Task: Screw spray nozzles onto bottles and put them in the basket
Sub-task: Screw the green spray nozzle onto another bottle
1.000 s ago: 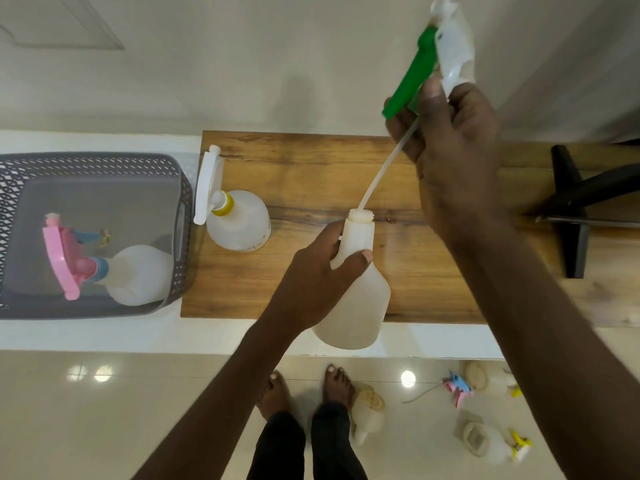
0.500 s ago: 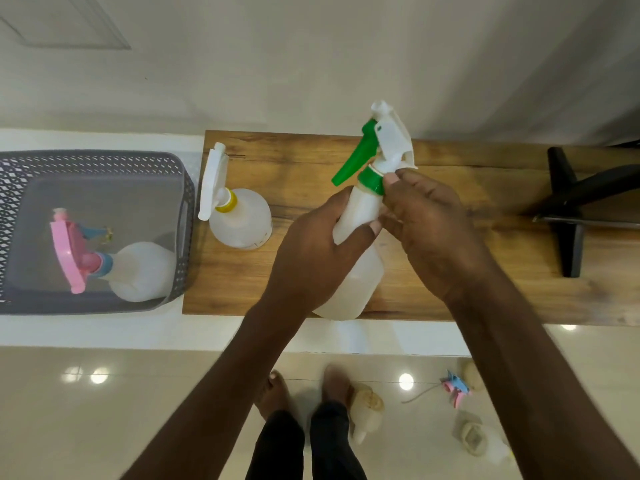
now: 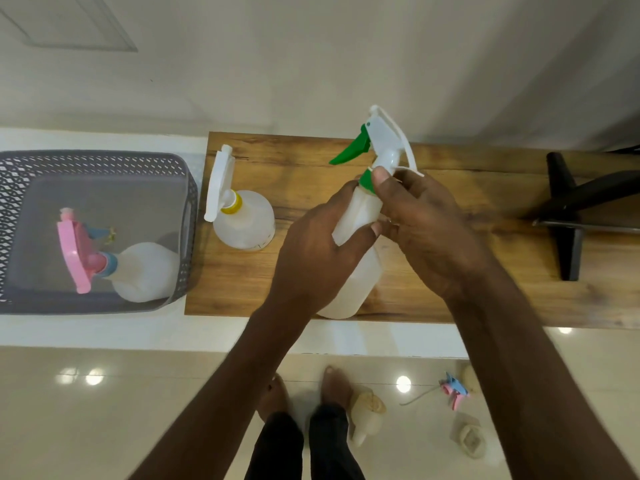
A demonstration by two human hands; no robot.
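one pink-nozzled bottle (image 3: 138,271) is already laid in the basket (image 3: 104,161); the green nozzle (image 3: 374,150) is gripped by the right hand (image 3: 426,230), seemingly mid-screw, on the bottle (image 3: 356,258) clasped by the left hand (image 3: 318,251) over the wooden board (image 3: 485,292); a yellow-collared bottle (image 3: 242,220) waits beside the basket.

Translucent white bottle (image 3: 356,271) tilted above the wooden board, w/ white-and-green spray nozzle (image 3: 377,143) seated on its neck. Second bottle, yellow collar, white nozzle (image 3: 242,220), upright on the board near the basket. Third, pink nozzle (image 3: 138,268), lying in grey basket (image 3: 104,161) at my left.
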